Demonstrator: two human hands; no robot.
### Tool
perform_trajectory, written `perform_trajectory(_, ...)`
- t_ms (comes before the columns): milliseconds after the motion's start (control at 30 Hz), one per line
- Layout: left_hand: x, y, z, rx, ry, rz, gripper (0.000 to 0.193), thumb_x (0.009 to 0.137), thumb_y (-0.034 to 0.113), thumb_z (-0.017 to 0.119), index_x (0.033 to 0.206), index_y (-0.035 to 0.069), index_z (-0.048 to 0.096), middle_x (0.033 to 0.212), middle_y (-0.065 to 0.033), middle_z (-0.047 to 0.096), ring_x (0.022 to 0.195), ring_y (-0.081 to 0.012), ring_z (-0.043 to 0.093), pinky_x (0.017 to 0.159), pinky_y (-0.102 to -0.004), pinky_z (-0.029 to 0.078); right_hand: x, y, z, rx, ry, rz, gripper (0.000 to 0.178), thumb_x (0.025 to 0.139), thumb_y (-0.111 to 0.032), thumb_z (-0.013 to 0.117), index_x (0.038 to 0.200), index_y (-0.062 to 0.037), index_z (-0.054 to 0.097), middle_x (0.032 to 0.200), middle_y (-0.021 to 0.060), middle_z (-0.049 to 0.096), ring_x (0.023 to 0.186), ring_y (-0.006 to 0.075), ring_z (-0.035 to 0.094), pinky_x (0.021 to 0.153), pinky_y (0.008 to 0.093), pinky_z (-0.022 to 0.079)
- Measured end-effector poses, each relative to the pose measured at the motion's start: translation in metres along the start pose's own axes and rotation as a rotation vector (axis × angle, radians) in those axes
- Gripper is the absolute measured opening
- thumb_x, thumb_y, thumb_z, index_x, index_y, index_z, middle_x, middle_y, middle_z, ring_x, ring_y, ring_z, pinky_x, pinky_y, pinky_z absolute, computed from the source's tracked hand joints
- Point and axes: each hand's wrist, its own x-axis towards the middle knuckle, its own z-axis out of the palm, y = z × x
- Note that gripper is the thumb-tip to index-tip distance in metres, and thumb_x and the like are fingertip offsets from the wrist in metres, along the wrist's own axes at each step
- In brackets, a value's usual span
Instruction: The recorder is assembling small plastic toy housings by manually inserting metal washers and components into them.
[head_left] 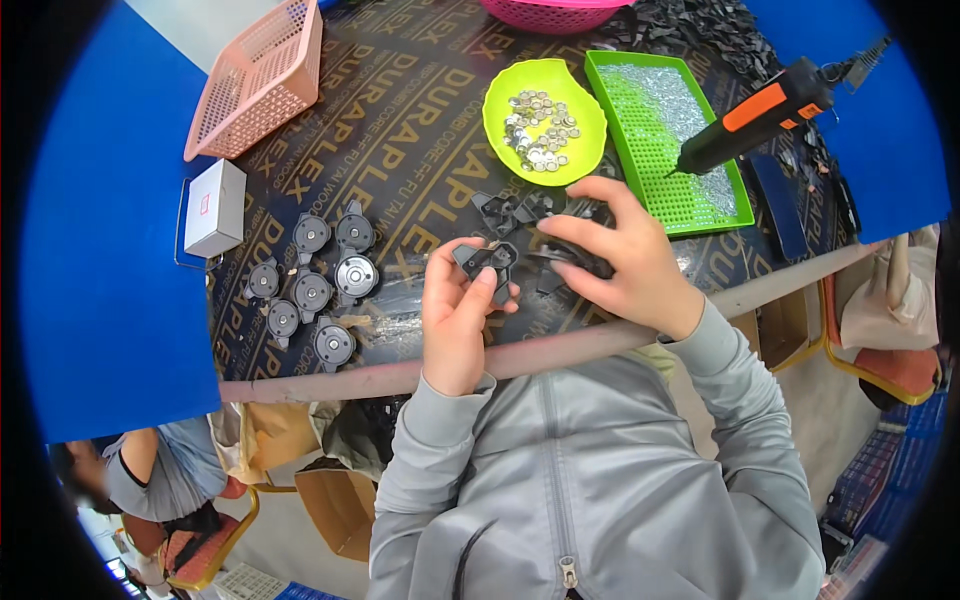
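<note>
Left hand (pixel 455 308) pinching black plastic part (pixel 500 257), center of frame. Right hand (pixel 640 262) half-curled over black pieces (pixel 495 212) beside it, can't tell if gripping. Risky bit imo: right knuckles could bump yellow dish (pixel 525 76) just above, spilling metal discs (pixel 541 158).

Passage: open tabletop (pixel 400 170) between pink basket (pixel 270 125) and yellow-green leaf-shaped dish (pixel 555 75); narrower gap between black round assemblies (pixel 312 293) and left hand (pixel 458 318). Obstructions: loose black parts (pixel 494 212) between left hand and dish; electric screwdriver (pixel 750 122) overhanging green perforated tray (pixel 665 205).
</note>
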Motion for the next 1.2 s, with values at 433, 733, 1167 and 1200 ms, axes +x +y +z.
perform_trajectory(433,0.0,-0.001,-0.005,-0.12,0.006,0.011,0.028,0.086,0.006,0.047,0.113,0.004,0.041,0.097,-0.0094,0.055,0.075,-0.0149,0.054,0.062,-0.0262,0.044,-0.002,-0.02,0.006,-0.275,-0.166,-0.067,0.055,0.065,-0.028,0.07,0.114,-0.0116,0.052,0.117,0.0118,0.045,0.108,0.0309,0.043,0.087,0.0401,0.036)
perform_trajectory(733,0.004,0.005,-0.008,-0.128,-0.051,-0.132,0.029,0.088,0.008,0.047,0.116,0.004,0.042,0.099,-0.0084,0.055,0.076,-0.0141,0.055,0.063,-0.0243,0.045,0.071,0.04,0.004,-0.287,-0.05,-0.019,0.01,0.074,-0.006,0.055,0.083,-0.0028,0.057,0.078,0.0129,0.058,0.077,0.031,0.056,0.066,0.0379,0.044)
perform_trajectory(1167,0.004,0.004,-0.014,-0.268,-0.154,-0.17,0.031,0.092,0.012,0.04,0.122,0.004,0.041,0.107,-0.0068,0.053,0.087,-0.0155,0.056,0.076,-0.0285,0.048,0.106,0.08,0.029,-0.164,-0.327,0.036,0.009,0.069,-0.009,0.059,0.076,-0.0041,0.06,0.071,0.0117,0.061,0.069,0.0286,0.058,0.065,0.0369,0.046)
perform_trajectory(1200,0.004,0.004,-0.014,-0.271,-0.156,-0.169,0.031,0.092,0.012,0.04,0.122,0.004,0.041,0.108,-0.0068,0.053,0.087,-0.0154,0.056,0.076,-0.0285,0.048,0.106,0.079,0.029,-0.163,-0.329,0.036,0.009,0.069,-0.009,0.059,0.076,-0.0041,0.06,0.071,0.0117,0.061,0.069,0.0286,0.058,0.065,0.0369,0.046)
